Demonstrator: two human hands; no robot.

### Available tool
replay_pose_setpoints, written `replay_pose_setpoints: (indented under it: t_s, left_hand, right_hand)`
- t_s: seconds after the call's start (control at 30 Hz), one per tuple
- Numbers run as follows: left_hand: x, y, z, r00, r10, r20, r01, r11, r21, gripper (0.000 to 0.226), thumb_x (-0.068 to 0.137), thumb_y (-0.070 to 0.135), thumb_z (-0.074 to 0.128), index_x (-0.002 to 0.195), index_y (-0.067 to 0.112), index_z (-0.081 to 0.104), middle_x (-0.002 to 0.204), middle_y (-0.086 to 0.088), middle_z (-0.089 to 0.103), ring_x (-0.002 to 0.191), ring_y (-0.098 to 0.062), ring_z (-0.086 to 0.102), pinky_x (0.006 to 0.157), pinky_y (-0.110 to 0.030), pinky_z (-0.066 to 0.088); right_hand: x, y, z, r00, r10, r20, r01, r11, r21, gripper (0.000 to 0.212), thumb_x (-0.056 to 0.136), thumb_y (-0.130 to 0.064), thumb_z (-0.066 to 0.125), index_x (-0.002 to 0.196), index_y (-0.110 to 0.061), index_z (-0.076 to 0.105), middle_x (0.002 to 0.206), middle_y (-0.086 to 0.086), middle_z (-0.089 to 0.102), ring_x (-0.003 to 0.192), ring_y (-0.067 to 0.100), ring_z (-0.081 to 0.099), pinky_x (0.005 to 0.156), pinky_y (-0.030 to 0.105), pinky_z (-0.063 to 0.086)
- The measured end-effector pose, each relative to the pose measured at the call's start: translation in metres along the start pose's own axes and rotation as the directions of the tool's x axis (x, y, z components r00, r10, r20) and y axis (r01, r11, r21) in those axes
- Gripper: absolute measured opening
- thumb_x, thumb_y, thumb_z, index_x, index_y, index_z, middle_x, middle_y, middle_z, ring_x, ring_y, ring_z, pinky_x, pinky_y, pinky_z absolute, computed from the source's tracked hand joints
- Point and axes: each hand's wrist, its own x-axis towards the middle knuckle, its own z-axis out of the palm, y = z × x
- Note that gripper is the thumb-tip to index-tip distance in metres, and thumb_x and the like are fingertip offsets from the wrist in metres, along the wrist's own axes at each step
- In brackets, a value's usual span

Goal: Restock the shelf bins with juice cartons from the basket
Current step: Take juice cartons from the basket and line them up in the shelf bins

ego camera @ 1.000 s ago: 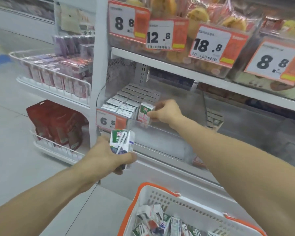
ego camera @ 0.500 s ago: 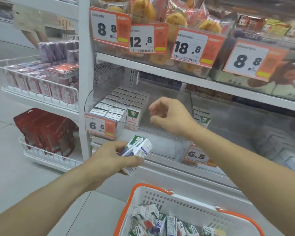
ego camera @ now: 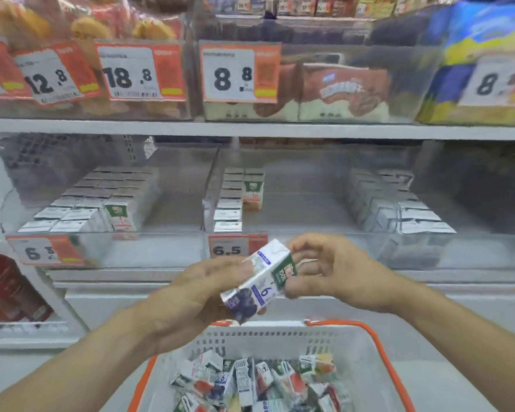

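two hands: both meet on one juice carton [ego camera: 260,281] at the centre of the frame, above the basket.
left hand [ego camera: 191,295]: comes in from the lower left; its fingers curl round the lower, purple-printed end of the carton and hold it.
right hand [ego camera: 330,272]: comes in from the lower right; thumb and curled fingers pinch the upper, green-labelled end of the same carton.
juice carton: tilted, white top towards the upper right, in front of the shelf's lower edge, apart from the bins.
basket [ego camera: 280,334]: white with an orange rim, at the bottom centre; a loose heap of mixed cartons [ego camera: 250,382] lies inside.
left bin [ego camera: 107,248]: clear-fronted, left of centre; rows of cartons [ego camera: 87,203] fill its left part, with a green-fronted one at the right of the front row.
middle bin [ego camera: 295,203]: a narrow column of cartons [ego camera: 229,203] stands along its left wall, an orange-fronted one just beside it further back.
right bin [ego camera: 473,248]: rows of white cartons [ego camera: 399,203] on its left side, blurred.
price tags: "6.5" [ego camera: 226,248] just behind the held carton; another [ego camera: 45,252] on the left bin's front, partly legible.
upper shelf [ego camera: 250,129]: bagged baked goods [ego camera: 87,28] at the upper left, boxed snacks [ego camera: 339,90] in the middle, a blue and yellow bag [ego camera: 473,55] at the upper right.
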Motion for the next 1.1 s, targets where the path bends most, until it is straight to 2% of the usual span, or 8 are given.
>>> replay_pose_setpoints:
  t_s: [0.17, 0.23, 0.3, 0.43, 0.5, 0.57, 0.83, 1.1]
  left_hand:
    - [0.046, -0.005, 0.047, 0.996, 0.025, 0.085, -0.026, 1.0, 0.015, 0.08, 0.062, 0.045, 0.09, 0.127, 0.007, 0.063, 0.104, -0.013, 0.072, 0.083, -0.026, 0.064, 0.073, -0.03, 0.054]
    - [0.07, 0.002, 0.061, 0.996, 0.088, -0.002, -0.088, 0.996, -0.022, 0.099, 0.05, 0.048, 0.095, 0.134, 0.013, 0.056, 0.12, -0.015, 0.069, 0.103, -0.03, 0.066, 0.083, -0.036, 0.055]
    - [0.096, 0.011, 0.076, 0.964, 0.233, -0.126, -0.212, 0.964, 0.162, 0.103, 0.04, 0.055, 0.096, 0.13, 0.022, 0.058, 0.117, -0.009, 0.071, 0.106, -0.022, 0.066, 0.085, -0.034, 0.053]
    - [0.148, 0.019, 0.121, 0.857, 0.514, -0.034, -0.308, 0.564, 0.766, 0.082, 0.056, 0.058, 0.086, 0.126, 0.034, 0.051, 0.123, 0.014, 0.061, 0.115, -0.003, 0.058, 0.094, -0.026, 0.048]
    - [0.181, 0.021, 0.143, 0.85, 0.519, 0.088, -0.314, 0.365, 0.876, 0.1, 0.061, 0.06, 0.084, 0.143, 0.033, 0.034, 0.144, 0.016, 0.043, 0.133, -0.002, 0.04, 0.108, -0.024, 0.036]
    - [0.211, 0.023, 0.157, 0.849, 0.498, 0.176, -0.313, 0.205, 0.928, 0.119, 0.059, 0.065, 0.084, 0.153, 0.033, 0.018, 0.156, 0.015, 0.027, 0.143, -0.006, 0.024, 0.117, -0.03, 0.023]
    - [0.25, 0.003, 0.151, 0.885, 0.438, 0.155, -0.282, 0.24, 0.929, 0.123, 0.056, 0.083, 0.071, 0.153, 0.035, 0.013, 0.159, 0.02, 0.017, 0.145, -0.005, 0.023, 0.118, -0.033, 0.028]
    - [0.256, -0.001, 0.148, 0.863, 0.48, 0.156, -0.309, 0.258, 0.915, 0.119, 0.053, 0.083, 0.074, 0.147, 0.048, 0.01, 0.151, 0.037, 0.011, 0.143, 0.0, 0.023, 0.117, -0.035, 0.03]
  right_hand:
    - [-0.04, -0.004, -0.05, 0.987, -0.08, -0.141, 0.072, 0.996, -0.057, 0.031, 0.075, -0.001, 0.082, 0.103, -0.007, 0.068, 0.107, 0.011, 0.071, 0.086, 0.032, 0.072, 0.077, 0.041, 0.06]
    - [-0.057, -0.011, -0.081, 0.963, -0.133, -0.233, 0.094, 0.98, -0.173, 0.031, 0.074, -0.004, 0.084, 0.099, -0.016, 0.07, 0.103, 0.005, 0.073, 0.087, 0.03, 0.073, 0.078, 0.044, 0.06]
    - [-0.08, -0.015, -0.118, 0.909, -0.183, -0.375, 0.101, 0.969, -0.226, 0.033, 0.072, -0.008, 0.084, 0.101, -0.018, 0.071, 0.102, 0.002, 0.075, 0.089, 0.028, 0.074, 0.077, 0.044, 0.06]
    - [-0.113, -0.008, -0.188, 0.656, -0.32, -0.684, 0.146, 0.942, -0.301, 0.039, 0.072, -0.014, 0.082, 0.108, -0.013, 0.068, 0.106, 0.0, 0.075, 0.095, 0.016, 0.073, 0.082, 0.026, 0.057]
    - [-0.117, 0.0, -0.214, 0.523, -0.353, -0.776, 0.074, 0.926, -0.371, 0.038, 0.076, -0.011, 0.083, 0.11, -0.018, 0.067, 0.108, -0.004, 0.073, 0.094, 0.014, 0.072, 0.083, 0.025, 0.058]
    - [-0.116, 0.007, -0.236, 0.474, -0.378, -0.795, -0.025, 0.897, -0.442, 0.036, 0.079, -0.011, 0.083, 0.109, -0.023, 0.067, 0.108, -0.007, 0.072, 0.093, 0.013, 0.072, 0.083, 0.028, 0.058]
    - [-0.05, 0.034, -0.324, 0.561, -0.314, -0.766, -0.42, 0.689, -0.59, 0.044, 0.076, -0.022, 0.085, 0.117, -0.011, 0.07, 0.112, 0.007, 0.07, 0.102, 0.022, 0.065, 0.08, 0.023, 0.043]
    - [0.04, 0.069, -0.361, 0.678, -0.013, -0.735, -0.499, 0.725, -0.474, 0.061, 0.078, -0.025, 0.084, 0.131, -0.013, 0.056, 0.121, 0.006, 0.063, 0.107, 0.021, 0.061, 0.084, 0.025, 0.044]
